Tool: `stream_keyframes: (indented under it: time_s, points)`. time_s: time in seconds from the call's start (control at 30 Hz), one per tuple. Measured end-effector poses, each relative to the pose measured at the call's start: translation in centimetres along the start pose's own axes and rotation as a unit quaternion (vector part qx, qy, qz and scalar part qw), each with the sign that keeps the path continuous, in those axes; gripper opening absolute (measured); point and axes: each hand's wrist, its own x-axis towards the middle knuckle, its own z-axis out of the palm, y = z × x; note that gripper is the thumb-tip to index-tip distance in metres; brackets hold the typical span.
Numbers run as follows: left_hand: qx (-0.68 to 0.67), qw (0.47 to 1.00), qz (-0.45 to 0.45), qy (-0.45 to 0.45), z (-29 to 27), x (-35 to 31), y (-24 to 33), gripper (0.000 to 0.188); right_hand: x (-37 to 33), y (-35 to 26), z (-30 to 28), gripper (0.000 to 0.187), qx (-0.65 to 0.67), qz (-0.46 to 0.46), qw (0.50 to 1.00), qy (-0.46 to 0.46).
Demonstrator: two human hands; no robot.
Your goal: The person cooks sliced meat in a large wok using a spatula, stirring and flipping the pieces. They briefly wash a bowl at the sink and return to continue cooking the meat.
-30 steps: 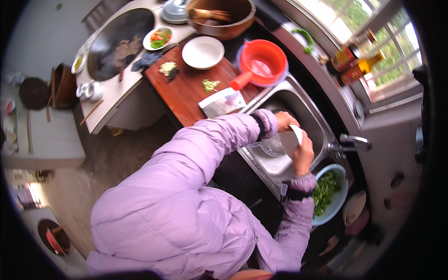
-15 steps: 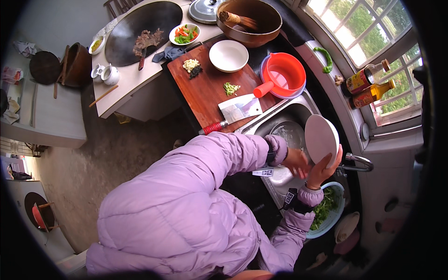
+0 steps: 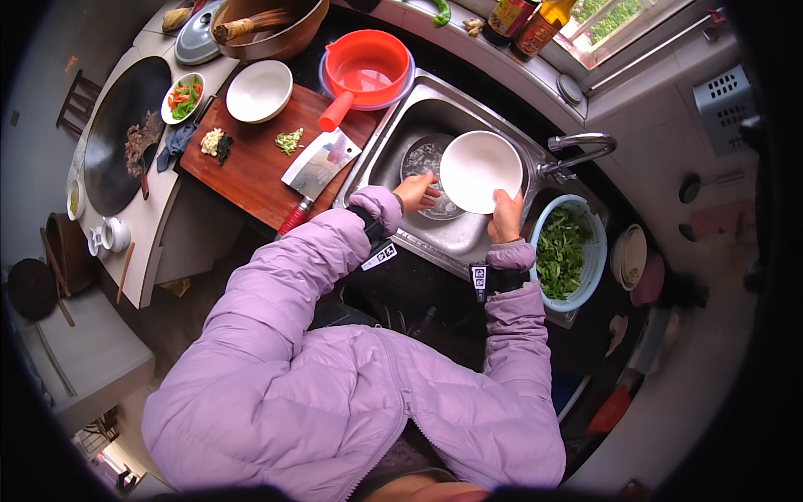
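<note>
My right hand [image 3: 505, 221] grips a white bowl [image 3: 480, 171] by its near rim, thumb on top, over the sink [image 3: 468, 245]. The bowl's pale round face is turned up toward me. My left hand [image 3: 417, 192] is just left of it, fingers stretched out and holding nothing. Below my left hand, a round metal basin [image 3: 416, 159] with water in it sits in the sink, partly hidden by the bowl and hand. A curved faucet [image 3: 585, 143] rises at the sink's right edge.
Left of the sink, a cutting board [image 3: 251, 186] bears a cleaver [image 3: 322, 167], chopped garlic [image 3: 212, 140] and another white bowl [image 3: 259, 90]. A red dipper [image 3: 368, 69] stands behind. A blue basket of leafy greens [image 3: 599, 251] is at right; a wok [image 3: 109, 159] is far left.
The view has swung to the right. The bowl has gone from steeply tilted to facing up, still in my right hand. My left hand has moved away from the bowl toward the left.
</note>
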Motion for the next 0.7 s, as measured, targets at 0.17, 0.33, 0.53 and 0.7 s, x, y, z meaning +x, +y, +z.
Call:
stream_keyframes:
  time_s: [0.17,0.33,0.53,0.7]
  points:
    - [-0.142,0.985,-0.014,-0.098,2.1,-3.7,3.6,0.054,-1.2,1.3,0.6,0.045,0.088,0.092,0.991,-0.030]
    - [-0.047,0.991,0.119,0.035,3.2,-4.3,4.3,0.052,-1.1,2.0,0.7,0.045,-0.009,0.168,0.984,-0.059]
    - [0.526,0.788,0.275,0.161,2.8,-4.4,4.3,0.055,-1.0,-0.6,2.0,0.062,-0.609,-0.342,0.715,-0.023]
    - [0.657,0.675,0.318,0.106,3.8,-6.5,4.6,0.045,-1.3,-1.2,3.5,0.029,-0.704,-0.424,0.561,-0.097]
